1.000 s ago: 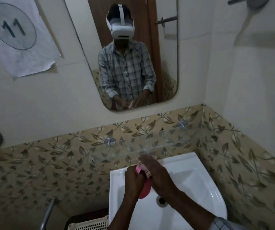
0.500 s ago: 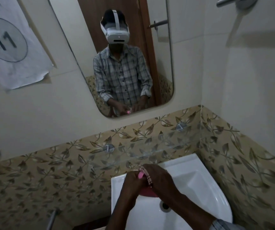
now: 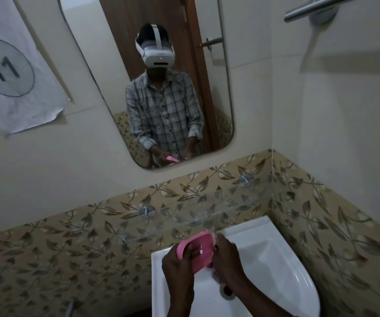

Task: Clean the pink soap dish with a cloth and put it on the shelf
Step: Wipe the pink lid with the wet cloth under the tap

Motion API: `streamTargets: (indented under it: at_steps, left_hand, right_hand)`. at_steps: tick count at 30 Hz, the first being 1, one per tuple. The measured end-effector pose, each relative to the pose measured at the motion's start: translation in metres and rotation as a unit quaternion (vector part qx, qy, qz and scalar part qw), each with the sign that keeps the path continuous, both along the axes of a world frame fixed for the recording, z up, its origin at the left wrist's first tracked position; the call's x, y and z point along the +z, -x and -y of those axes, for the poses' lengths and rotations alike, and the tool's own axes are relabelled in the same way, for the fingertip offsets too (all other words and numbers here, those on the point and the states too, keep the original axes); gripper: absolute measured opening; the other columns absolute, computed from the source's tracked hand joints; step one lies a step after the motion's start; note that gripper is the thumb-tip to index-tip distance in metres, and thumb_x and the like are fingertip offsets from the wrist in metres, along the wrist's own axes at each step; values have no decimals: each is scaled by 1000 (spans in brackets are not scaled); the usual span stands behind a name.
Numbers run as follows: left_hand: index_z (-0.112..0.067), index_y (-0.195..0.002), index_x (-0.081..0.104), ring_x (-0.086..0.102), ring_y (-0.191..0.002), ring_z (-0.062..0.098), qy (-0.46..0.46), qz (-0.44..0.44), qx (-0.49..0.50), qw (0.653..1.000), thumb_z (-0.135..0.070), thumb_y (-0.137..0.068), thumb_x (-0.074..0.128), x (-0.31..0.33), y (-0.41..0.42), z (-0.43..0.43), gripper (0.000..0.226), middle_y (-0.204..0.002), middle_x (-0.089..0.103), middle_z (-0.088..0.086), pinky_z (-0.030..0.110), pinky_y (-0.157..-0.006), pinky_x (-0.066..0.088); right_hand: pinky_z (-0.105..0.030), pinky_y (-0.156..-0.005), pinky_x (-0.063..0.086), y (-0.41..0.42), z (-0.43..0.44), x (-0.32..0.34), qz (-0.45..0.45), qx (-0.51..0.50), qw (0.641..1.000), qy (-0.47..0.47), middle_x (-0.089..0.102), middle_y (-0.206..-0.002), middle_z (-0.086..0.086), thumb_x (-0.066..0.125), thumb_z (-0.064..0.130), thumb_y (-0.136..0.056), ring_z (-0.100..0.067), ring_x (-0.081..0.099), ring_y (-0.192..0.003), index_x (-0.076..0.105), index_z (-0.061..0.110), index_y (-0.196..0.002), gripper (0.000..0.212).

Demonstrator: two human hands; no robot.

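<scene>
Low centre of frame: I see both hands over white basin (image 3: 276,255). Left hand (image 3: 177,261) grips pink dish (image 3: 196,250) by its left rim, thumb lying across slotted inside. Dish tilted, open face toward camera. Right hand (image 3: 228,259) closed at dish's right edge, pinching bit of striped cloth (image 3: 214,239) against it; most of cloth hidden. Glass shelf (image 3: 207,216) just above, bare, dish not on it. Mirror (image 3: 106,65) upper centre reflects person holding dish. Paper marked 11 (image 3: 8,72) upper left.
</scene>
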State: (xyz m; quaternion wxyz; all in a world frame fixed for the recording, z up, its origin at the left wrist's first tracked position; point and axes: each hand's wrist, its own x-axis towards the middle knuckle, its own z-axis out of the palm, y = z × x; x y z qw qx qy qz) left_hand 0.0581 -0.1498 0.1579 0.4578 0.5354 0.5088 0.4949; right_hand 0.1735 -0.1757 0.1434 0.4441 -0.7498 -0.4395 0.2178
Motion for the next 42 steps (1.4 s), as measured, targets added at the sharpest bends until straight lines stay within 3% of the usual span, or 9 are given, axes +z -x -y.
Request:
streamTargets:
  at_steps: [5,10,18,21,25,29,33,37,42]
  left_hand:
    - [-19,-101,76,72,-94,36,69,17,-25,997,-44,-81,77,0,4,-14,32,-98,77,15,44,-75,61]
    - [-16,-160,4,48,-127,45,234,-90,37,967,-33,-86,75,-8,-9,-17,104,-155,21,25,44,-92,52]
    - [-14,-158,17,48,-134,45,335,185,54,922,-69,-44,84,-12,-15,-5,143,-154,37,24,58,-108,44]
    - [-19,-157,20,49,-132,46,317,168,48,932,-79,-58,71,-12,-25,5,126,-151,41,21,53,-101,49]
    - [-24,-161,8,31,-143,48,369,158,146,904,-43,-73,86,4,-46,-14,119,-161,12,26,58,-108,40]
    - [-26,-161,3,58,-125,39,304,149,29,941,-45,-61,91,-10,-33,-18,134,-157,31,27,49,-102,50]
    - [-19,-145,39,63,-114,38,264,227,-17,937,-48,-51,83,-10,-15,-23,108,-138,53,23,44,-83,59]
    - [-6,-132,56,62,-103,47,348,335,-122,867,-52,-37,95,-19,35,-41,112,-118,60,26,61,-74,59]
    - [-9,-154,33,50,-117,55,355,404,-412,735,-55,-74,79,-25,56,-35,103,-148,31,29,70,-97,42]
  right_hand:
    - [-38,-86,57,-11,-2,-2,-160,-47,986,10,71,-105,-7,62,15,-91,-25,67,-96,66,9,-117,27]
    - [-34,-80,55,4,2,2,-81,-131,988,-27,71,-101,-4,55,15,-94,-25,67,-96,62,14,-113,19]
    - [-29,-108,43,33,31,-2,17,-47,997,-59,52,-143,2,63,23,-93,-15,50,-132,46,21,-143,53]
    - [-30,-109,40,35,32,6,-10,-64,997,-43,50,-146,2,63,25,-93,-17,49,-133,42,24,-145,56]
    - [-26,-105,40,31,32,9,-14,-47,998,-43,53,-142,-2,60,6,-91,-20,51,-130,43,18,-145,58]
    - [-9,-98,39,24,27,9,30,6,996,-83,51,-136,-6,56,-8,-87,-17,56,-121,50,10,-139,55]
    - [-8,-75,53,-13,18,14,-238,49,968,-66,67,-117,-7,57,-9,-89,-9,71,-92,69,13,-115,37]
    - [-57,-90,54,-53,5,11,-495,11,869,7,74,-100,-28,52,-14,-85,-44,70,-94,68,-5,-108,29]
    - [-50,-79,57,-68,-4,9,-431,52,899,64,71,-96,-33,53,-11,-81,-40,69,-82,66,-11,-107,29]
